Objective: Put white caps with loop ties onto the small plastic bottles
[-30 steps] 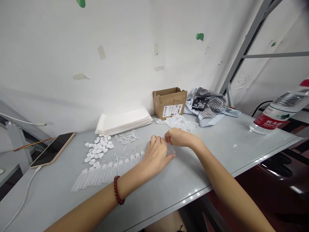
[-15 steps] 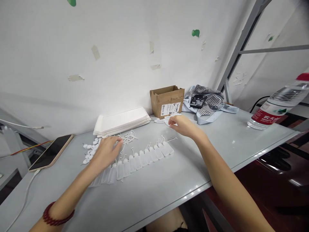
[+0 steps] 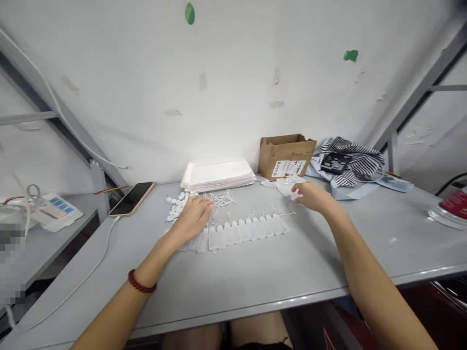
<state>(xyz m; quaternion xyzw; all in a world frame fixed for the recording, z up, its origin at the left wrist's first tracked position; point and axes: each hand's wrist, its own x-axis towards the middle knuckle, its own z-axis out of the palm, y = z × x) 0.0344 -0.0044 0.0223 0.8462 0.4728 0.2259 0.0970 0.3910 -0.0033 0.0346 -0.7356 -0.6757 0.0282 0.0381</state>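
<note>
A slanting row of small translucent plastic bottles (image 3: 248, 230) lies on the grey table, with thin white spout pieces (image 3: 288, 214) at their necks. Over its left end hovers my left hand (image 3: 195, 214), fingers loosely stretched and holding nothing visible. Beside those fingers are loose white caps (image 3: 177, 206) and a heap of thin white tubes (image 3: 222, 198). My right hand (image 3: 313, 195) is at a small pile of translucent bottles (image 3: 286, 185) in front of the cardboard box, fingers curled on a small plastic bottle (image 3: 295, 195); the fingers partly cover it.
A stack of white sheets (image 3: 219, 175) rests against the wall, left of the cardboard box (image 3: 280, 158). Striped cloth (image 3: 341, 165) lies to the right. A charging phone (image 3: 132, 199) is at the left, its white cable (image 3: 98, 265) crossing the table. A water bottle (image 3: 452, 209) stands far right.
The view has swung left, so everything sits further right in the picture. My right hand's fingers have closed at the bottle pile. My left hand stays near the caps and the row's left end.
</note>
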